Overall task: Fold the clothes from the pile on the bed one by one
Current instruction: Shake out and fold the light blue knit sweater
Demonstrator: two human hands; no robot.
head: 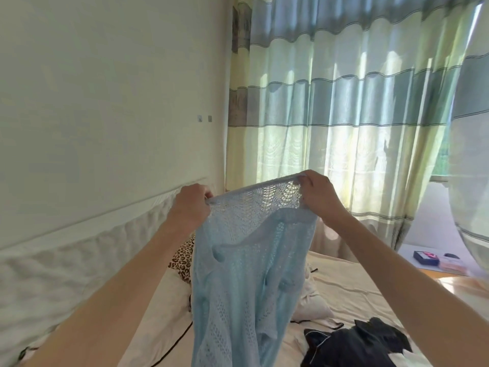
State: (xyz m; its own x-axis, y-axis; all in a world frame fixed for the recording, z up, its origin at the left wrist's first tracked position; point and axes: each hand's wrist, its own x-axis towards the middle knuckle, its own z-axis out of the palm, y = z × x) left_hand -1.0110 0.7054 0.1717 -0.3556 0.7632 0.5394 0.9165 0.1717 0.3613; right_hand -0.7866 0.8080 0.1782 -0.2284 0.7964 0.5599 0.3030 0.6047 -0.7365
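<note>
Both hands, left (191,205) and right (317,192), pinch the blue top (246,274) up high. It is not folded yet. More clothes (354,345) wait on the bed (352,287).

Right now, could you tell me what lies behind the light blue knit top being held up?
A leopard-print garment and a white garment peek out either side; whatever lies directly behind the knit top is hidden.

Pale-blue openwork knit (238,274), leopard-print cloth (182,258)
</note>
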